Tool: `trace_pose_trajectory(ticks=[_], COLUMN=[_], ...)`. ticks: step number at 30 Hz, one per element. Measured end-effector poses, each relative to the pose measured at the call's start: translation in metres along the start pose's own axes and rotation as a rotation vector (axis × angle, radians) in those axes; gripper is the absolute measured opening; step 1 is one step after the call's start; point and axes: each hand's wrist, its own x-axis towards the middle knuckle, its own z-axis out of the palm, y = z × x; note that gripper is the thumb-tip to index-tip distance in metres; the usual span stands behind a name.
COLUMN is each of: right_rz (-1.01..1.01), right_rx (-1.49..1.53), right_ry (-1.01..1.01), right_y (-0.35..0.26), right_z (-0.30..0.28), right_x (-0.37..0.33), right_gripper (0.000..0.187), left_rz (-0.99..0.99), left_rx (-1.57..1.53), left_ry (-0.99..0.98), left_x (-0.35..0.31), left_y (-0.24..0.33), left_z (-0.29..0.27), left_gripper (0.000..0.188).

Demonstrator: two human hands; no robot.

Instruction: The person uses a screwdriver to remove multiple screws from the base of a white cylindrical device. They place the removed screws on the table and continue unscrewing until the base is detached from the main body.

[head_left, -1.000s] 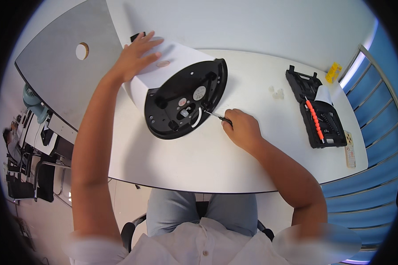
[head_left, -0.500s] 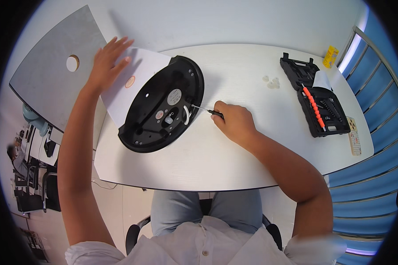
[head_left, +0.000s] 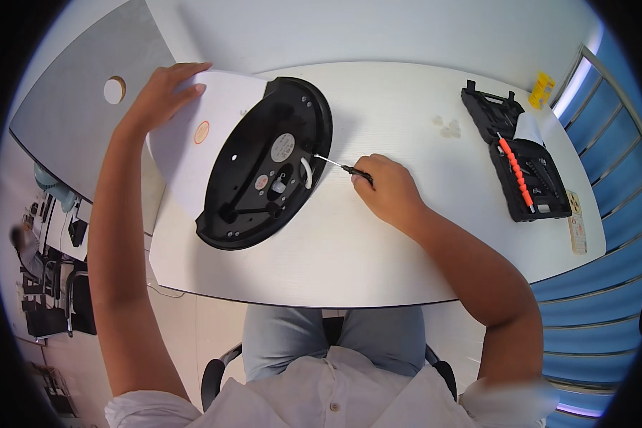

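A large white appliance (head_left: 175,160) with a curved body lies on the table, its oval black base (head_left: 253,178) facing me. The base carries round labels, screws and a short white cord (head_left: 307,172). My left hand (head_left: 165,93) grips the top edge of the white body, thumb apart from the fingers, some fingertips out of sight. In my right hand (head_left: 389,187) is a small screwdriver (head_left: 349,170) with a black handle. Its thin metal shaft points left, and the tip meets the base's right rim near the cord.
On the right lies an open black tool case (head_left: 528,178) with an orange flexible shaft (head_left: 515,171). Small translucent pieces (head_left: 447,128) lie left of it. A yellow box (head_left: 541,91) and a power strip (head_left: 576,225) are along the right edge. A grey panel (head_left: 71,93) stands left.
My left hand has come down from spread fingers onto the white body's edge. The screwdriver stays at the base's rim, its handle slightly farther right in the picture. The view has shifted a little.
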Motion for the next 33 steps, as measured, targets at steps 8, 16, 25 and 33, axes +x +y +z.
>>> trace_pose_trajectory(ticks=[8, 16, 25, 33], right_rz=[0.236, 0.315, 0.265, 0.219], right_rx=[0.025, 0.336, 0.239, 0.232], right_ry=[-0.198, -0.220, -0.227, -0.215], right_y=[-0.019, -0.010, -0.011, -0.007], right_z=[-0.017, -0.007, -0.007, -0.003], right_x=[0.005, 0.004, 0.002, 0.002], right_gripper=[0.018, 0.020, 0.021, 0.020], left_rz=[-0.058, -0.087, 0.503, 0.511], left_rx=[0.266, -0.274, -0.316, -0.264], left_ry=[0.124, -0.012, -0.037, 0.056], left_x=[0.000, 0.004, -0.023, -0.024], left_y=[-0.005, -0.020, 0.061, 0.078], left_z=[0.007, 0.009, 0.006, 0.018], left_gripper=[0.051, 0.056, 0.082, 0.070])
